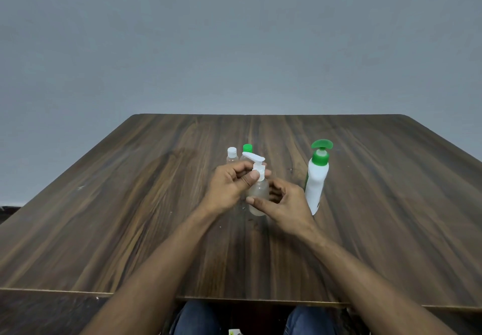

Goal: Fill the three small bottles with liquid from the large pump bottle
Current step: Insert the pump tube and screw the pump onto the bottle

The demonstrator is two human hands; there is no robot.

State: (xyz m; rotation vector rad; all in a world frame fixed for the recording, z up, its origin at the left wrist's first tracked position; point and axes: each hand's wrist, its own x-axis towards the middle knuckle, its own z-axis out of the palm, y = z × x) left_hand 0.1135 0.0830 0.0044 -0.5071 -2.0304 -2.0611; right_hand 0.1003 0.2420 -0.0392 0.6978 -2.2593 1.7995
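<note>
The left hand [229,183] curls round the white pump top [257,165] of a small clear bottle [258,196], thumb pressed against the collar and fingers wrapped behind it. The right hand [283,204] holds the same bottle lower down, thumb across the front of its body and fingers curled round the far side, so the bottle stands upright between both hands, its base at or just above the wooden table [130,217]; which one cannot be told. Just behind the hands stand two more small bottles, one with a white cap [232,154] and one with a green cap [247,149], side by side. To the right, near the right hand but apart from it, the large white pump bottle [317,178] with a green pump stands upright. Behind the table is a plain grey wall [234,47]; blue-trousered knees [307,320] show under the near edge.
</note>
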